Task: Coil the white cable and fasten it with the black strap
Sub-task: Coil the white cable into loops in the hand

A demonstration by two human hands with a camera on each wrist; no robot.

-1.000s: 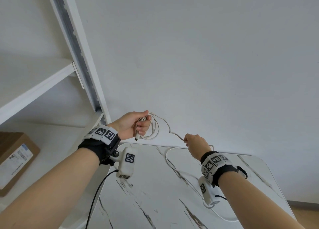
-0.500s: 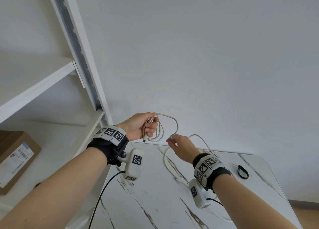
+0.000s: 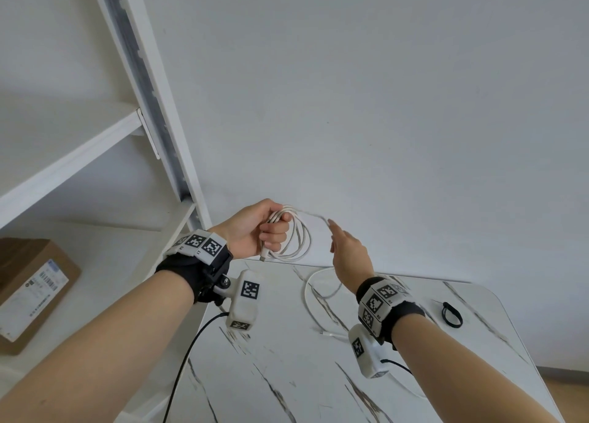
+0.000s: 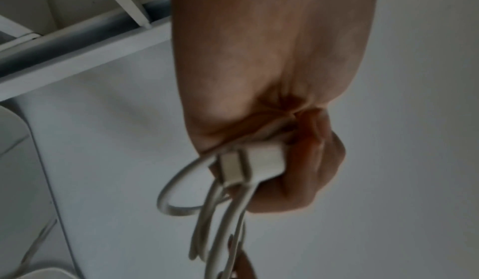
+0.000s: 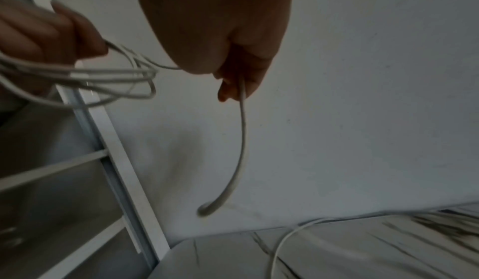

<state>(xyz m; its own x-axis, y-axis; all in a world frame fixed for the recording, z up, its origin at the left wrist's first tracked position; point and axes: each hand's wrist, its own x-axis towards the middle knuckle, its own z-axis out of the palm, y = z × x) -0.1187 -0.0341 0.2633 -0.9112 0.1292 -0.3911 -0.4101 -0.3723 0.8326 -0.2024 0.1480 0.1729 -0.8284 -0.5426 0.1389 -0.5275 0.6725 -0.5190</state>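
Both forearms reach forward, raised above waist level. Left hand (image 3: 255,231) fisted, fingers (image 4: 298,183) curled tight round white cable (image 3: 296,234) loops, thumb on top, knuckles toward right. Right hand (image 3: 349,253) just beside it, palm facing left, fingertips (image 5: 233,90) pinching cable strand. Tracking bands on both wrists.

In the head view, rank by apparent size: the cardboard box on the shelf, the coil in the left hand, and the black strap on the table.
1. cardboard box, clearly largest, though the frame edge cuts it off.
2. coil of white cable held in the left hand.
3. black strap, smallest, lying on the marble table.
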